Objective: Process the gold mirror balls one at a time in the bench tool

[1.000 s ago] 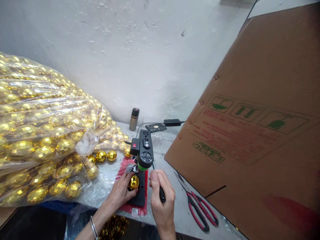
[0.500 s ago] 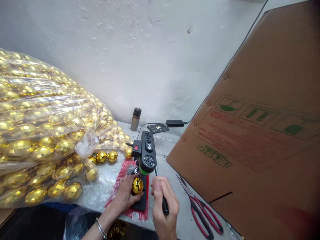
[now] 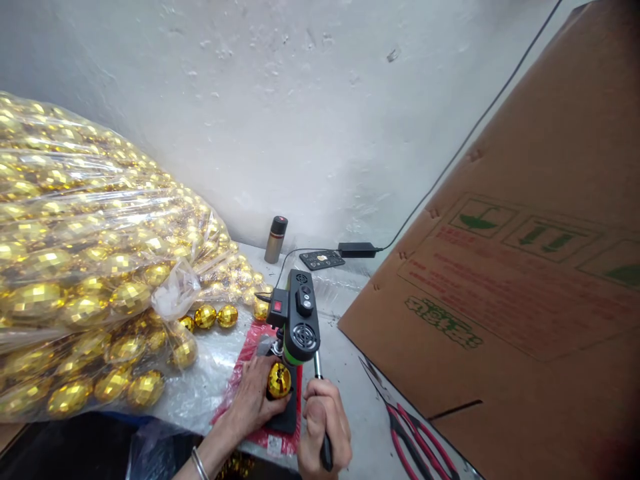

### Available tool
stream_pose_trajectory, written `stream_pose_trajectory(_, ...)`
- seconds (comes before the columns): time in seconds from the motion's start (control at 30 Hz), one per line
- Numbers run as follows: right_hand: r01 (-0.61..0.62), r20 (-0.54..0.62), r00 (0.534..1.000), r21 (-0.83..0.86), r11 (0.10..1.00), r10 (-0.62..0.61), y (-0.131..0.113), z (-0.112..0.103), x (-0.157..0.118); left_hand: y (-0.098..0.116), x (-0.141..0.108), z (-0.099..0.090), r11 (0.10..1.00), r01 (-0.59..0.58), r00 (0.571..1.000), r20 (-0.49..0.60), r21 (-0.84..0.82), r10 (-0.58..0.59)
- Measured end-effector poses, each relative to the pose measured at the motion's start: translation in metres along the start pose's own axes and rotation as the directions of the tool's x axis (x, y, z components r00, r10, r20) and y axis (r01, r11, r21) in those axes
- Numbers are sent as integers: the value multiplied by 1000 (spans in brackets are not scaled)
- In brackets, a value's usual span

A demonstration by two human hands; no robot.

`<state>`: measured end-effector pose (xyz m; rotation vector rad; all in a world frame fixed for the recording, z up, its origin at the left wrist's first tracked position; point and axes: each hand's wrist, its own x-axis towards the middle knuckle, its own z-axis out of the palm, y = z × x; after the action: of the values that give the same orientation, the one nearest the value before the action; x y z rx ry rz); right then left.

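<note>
one gold ball [image 3: 279, 380] in left hand [image 3: 254, 395], beneath black machine [image 3: 303, 319]

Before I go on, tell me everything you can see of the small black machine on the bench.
The black machine stands upright, its long, rounded head carrying two round vents, a raised button panel and a green band underneath. A side box bears a red switch. The casing looks like plastic. Its flat dark base lies on red plastic sheeting. The right hand grips its black-handled metal lever; the left hand holds a shiny gold ball below the head. Whether it is running, I cannot tell.
</note>
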<state>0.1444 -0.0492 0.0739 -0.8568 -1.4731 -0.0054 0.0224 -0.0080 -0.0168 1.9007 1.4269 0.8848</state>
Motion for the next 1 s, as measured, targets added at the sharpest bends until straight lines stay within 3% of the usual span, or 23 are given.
stream_pose_trajectory(0.27,25,-76,997,-26,999,-27,10,5,-10,0,1,1,1000,-5,1000,-25,5,6)
stream_pose_trajectory(0.67,48,-63,997,-50,998,-52,13,4,-12,-1,2,0,1000,-5,1000,7,7,5)
stream_pose_trajectory(1.0,47,-82,995,-36,998,-49,17,5,-16,-8,1,8,999,-34,998,-44,23,35)
